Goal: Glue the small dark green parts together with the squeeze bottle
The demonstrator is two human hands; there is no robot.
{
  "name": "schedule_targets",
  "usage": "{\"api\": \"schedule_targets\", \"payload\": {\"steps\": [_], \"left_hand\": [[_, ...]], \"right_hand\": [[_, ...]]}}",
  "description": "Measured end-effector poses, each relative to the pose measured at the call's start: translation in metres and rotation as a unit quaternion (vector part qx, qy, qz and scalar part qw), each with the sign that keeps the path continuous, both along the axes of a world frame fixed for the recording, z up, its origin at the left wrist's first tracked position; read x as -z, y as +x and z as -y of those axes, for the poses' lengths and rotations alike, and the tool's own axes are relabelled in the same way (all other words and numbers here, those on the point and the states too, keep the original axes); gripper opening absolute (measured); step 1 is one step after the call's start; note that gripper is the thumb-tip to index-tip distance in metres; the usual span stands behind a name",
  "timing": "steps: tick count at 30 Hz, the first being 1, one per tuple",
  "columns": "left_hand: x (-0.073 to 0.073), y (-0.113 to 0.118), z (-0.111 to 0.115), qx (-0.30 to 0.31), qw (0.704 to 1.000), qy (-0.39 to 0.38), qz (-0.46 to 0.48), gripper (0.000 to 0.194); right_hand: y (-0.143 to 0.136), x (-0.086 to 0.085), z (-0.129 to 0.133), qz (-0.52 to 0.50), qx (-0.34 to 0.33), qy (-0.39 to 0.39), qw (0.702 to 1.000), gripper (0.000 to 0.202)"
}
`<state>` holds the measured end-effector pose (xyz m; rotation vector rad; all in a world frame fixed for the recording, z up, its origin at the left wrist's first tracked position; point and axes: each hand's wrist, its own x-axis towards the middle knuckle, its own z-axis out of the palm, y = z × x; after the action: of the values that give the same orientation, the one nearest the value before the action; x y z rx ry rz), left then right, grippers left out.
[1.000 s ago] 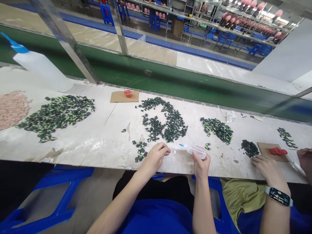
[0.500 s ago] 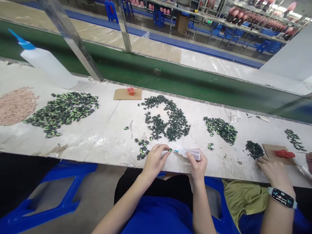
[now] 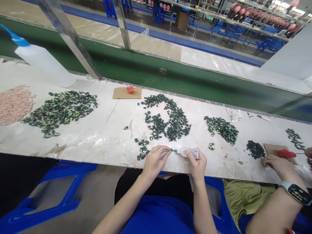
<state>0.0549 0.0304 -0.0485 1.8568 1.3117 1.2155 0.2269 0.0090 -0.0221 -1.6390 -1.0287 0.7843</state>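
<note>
Between thumb and fingertips, my left hand (image 3: 156, 159) pinches a small black-and-green piece (image 3: 171, 150). My right hand (image 3: 197, 162) is wrapped round a small clear squeeze bottle (image 3: 188, 152), lying nearly level. Its thin blue tip points left at the piece; whether they touch I cannot tell. Just left of my left hand lies a loose cluster of black-and-green pieces (image 3: 142, 151). Beyond both hands spreads a ring-shaped heap of small dark green pieces (image 3: 179, 122). Another black-and-green heap (image 3: 222, 130) sits to the right of it.
A large white bottle (image 3: 44, 65) stands at the left, by a black-and-green heap (image 3: 63, 109) and pale pink pieces (image 3: 14, 105). A red cup (image 3: 130, 90) rests on cardboard (image 3: 118, 93). At right, a co-worker's hand (image 3: 280, 165) is near a black heap (image 3: 255, 149) and a red container (image 3: 284, 153).
My hands stay almost in place, the bottle tip still at the piece. The co-worker's watch arm has shifted right, and their other hand now shows at the right edge with a thin stick.
</note>
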Motion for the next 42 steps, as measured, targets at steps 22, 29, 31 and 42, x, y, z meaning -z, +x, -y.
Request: {"api": "schedule_targets", "payload": {"steps": [22, 29, 31, 42], "left_hand": [[-0.0036, -0.0003, -0.0001, -0.001, 1.000, -0.015, 0.014, 0.005], [-0.0021, 0.0000, -0.0001, -0.003, 1.000, -0.020, 0.009, 0.007], [-0.0016, 0.0000, 0.0002, -0.003, 1.000, -0.021, 0.007, 0.007], [-0.0023, -0.0008, -0.0005, 0.001, 0.999, -0.025, 0.020, 0.006]], "right_hand": [[-0.0026, -0.0009, 0.0000, -0.020, 0.025, 0.006, 0.999, 0.031], [-0.0006, -0.0029, -0.0006, -0.024, 0.004, -0.002, 1.000, 0.030], [-0.0012, -0.0046, -0.0010, -0.028, 0.002, -0.007, 1.000, 0.029], [-0.0021, -0.0029, -0.0016, -0.037, 0.046, 0.021, 0.998, 0.031]]}}
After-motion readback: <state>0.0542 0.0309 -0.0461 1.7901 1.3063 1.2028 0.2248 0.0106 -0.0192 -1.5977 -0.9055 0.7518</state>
